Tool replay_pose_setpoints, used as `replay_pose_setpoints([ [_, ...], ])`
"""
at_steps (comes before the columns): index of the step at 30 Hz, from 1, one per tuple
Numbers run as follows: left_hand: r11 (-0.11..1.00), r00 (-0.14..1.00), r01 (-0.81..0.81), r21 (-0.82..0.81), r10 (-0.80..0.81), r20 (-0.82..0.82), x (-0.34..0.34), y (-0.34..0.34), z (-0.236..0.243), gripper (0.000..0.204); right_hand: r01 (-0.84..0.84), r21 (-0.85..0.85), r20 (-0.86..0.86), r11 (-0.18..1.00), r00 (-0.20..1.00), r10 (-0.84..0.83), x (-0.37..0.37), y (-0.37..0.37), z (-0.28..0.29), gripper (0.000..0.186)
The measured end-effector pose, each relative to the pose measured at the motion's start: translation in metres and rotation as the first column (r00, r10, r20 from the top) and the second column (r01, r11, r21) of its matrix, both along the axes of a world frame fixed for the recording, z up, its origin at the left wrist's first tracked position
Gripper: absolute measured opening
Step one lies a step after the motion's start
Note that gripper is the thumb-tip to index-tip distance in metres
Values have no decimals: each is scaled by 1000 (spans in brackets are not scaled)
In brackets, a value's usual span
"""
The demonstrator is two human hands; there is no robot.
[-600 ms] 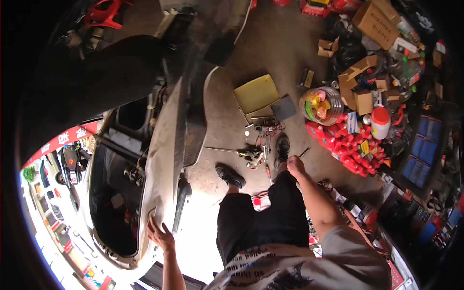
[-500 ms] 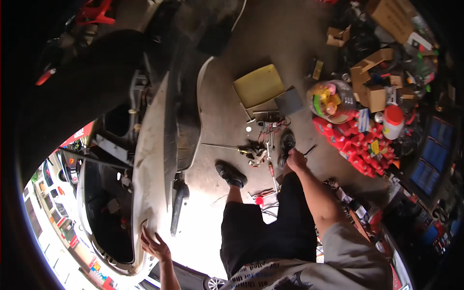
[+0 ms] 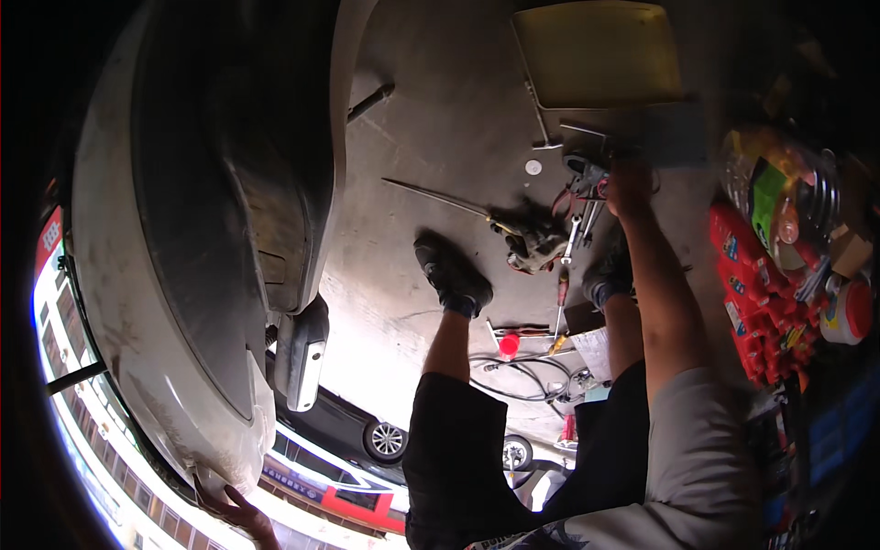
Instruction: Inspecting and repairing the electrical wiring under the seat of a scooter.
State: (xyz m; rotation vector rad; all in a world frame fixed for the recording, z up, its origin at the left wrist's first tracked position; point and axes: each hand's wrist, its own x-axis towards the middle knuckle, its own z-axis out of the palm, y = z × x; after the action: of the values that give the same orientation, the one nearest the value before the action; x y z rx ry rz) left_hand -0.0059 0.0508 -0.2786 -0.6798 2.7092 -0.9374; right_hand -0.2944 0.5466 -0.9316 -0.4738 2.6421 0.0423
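Note:
My left hand (image 3: pixel 234 513) touches the lower edge of a white car panel (image 3: pixel 165 367), thumb apart, fingertips partly in shadow. My right hand (image 3: pixel 630 188) reaches down among tools on the floor, beside a black-and-red item (image 3: pixel 587 172); its fingers are blurred, so any grip is unclear. Just left of it lie wrenches (image 3: pixel 573 234) and a dark, grimy bundle (image 3: pixel 532 240). A long thin rod (image 3: pixel 431 194) points toward that bundle. A screwdriver (image 3: pixel 562 289) lies below them, and a red lid (image 3: pixel 509 344) sits between my legs.
A yellow tray (image 3: pixel 596 55) is at the top. Red plastic bottles (image 3: pixel 752 302) and a clear round tub (image 3: pixel 779 197) crowd the right. Hoses (image 3: pixel 518 376) lie between my legs. The vehicle body (image 3: pixel 238 156) takes up the left, with a parked dark car (image 3: pixel 348 440) behind.
My head view has shifted, bringing the floor tools closer. My right hand has moved forward from near my right shoe to the tool group. My left hand appears lower on the white panel.

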Motion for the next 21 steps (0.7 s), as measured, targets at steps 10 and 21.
replay_pose_setpoints([
  [10,989,999,-15,150,21,-35,-36,20,-4,59,285,-110,234,952,938,-254,23,26,126,52],
  [21,14,900,14,1000,436,-19,-119,222,2,49,408,-608,565,681,825,10,55,-3,559,49],
])
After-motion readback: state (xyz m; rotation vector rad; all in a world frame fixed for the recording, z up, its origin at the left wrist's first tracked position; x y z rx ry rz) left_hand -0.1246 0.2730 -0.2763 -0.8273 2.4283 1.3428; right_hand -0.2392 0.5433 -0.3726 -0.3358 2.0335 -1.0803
